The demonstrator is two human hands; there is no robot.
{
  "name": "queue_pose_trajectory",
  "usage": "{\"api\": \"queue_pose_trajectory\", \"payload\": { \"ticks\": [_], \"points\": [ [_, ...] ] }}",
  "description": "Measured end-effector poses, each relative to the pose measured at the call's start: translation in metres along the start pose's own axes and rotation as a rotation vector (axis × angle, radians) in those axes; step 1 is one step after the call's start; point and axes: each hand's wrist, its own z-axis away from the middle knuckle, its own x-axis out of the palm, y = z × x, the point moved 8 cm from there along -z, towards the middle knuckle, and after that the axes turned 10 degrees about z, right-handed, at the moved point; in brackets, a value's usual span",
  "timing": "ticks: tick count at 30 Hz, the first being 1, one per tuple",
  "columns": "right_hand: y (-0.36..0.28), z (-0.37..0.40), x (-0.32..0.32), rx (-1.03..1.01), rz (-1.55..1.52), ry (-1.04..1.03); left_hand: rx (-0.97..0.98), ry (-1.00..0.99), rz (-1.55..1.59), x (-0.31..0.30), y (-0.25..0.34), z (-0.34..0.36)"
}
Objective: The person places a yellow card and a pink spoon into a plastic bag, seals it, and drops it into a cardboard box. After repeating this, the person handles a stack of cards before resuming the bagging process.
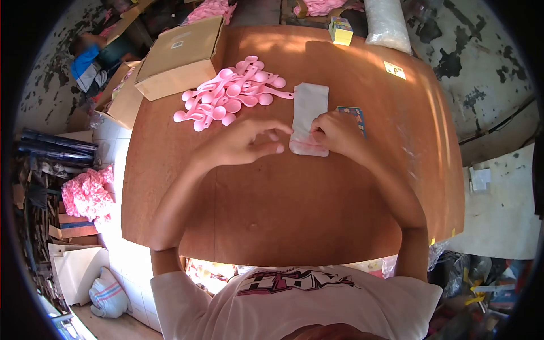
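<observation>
A pile of pink plastic spoons point(232, 96) lies on the brown table, left of a pale, flat plastic bag or stack of bags point(310, 107). My left hand point(246, 141) is just below the spoons, its fingers apart and curved toward the bag's left edge, with nothing in it. My right hand point(335, 131) rests over the right side of the bag, fingers pressed together; what they hold, if anything, is too small to tell. Partly behind the right hand lies a blue printed card point(354, 116).
On the table point(255, 215) stand a cardboard box point(178, 54) at the back left and a stack of yellow-edged cards point(341, 31) at the back. A yellow card point(394, 69) lies at the right, near a clear plastic roll point(387, 25). Another person point(88, 65) is at the far left.
</observation>
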Motion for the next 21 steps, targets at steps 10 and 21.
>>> {"api": "queue_pose_trajectory", "payload": {
  "ticks": [10, 21],
  "points": [
    [-0.009, 0.004, -0.033, -0.165, -0.079, 0.093, 0.478, 0.167, -0.110, 0.017, -0.028, -0.070],
    [0.028, 0.060, -0.056, 0.046, 0.341, -0.005, 0.195, 0.277, 0.126, 0.008, -0.082, -0.080]
  ]
}}
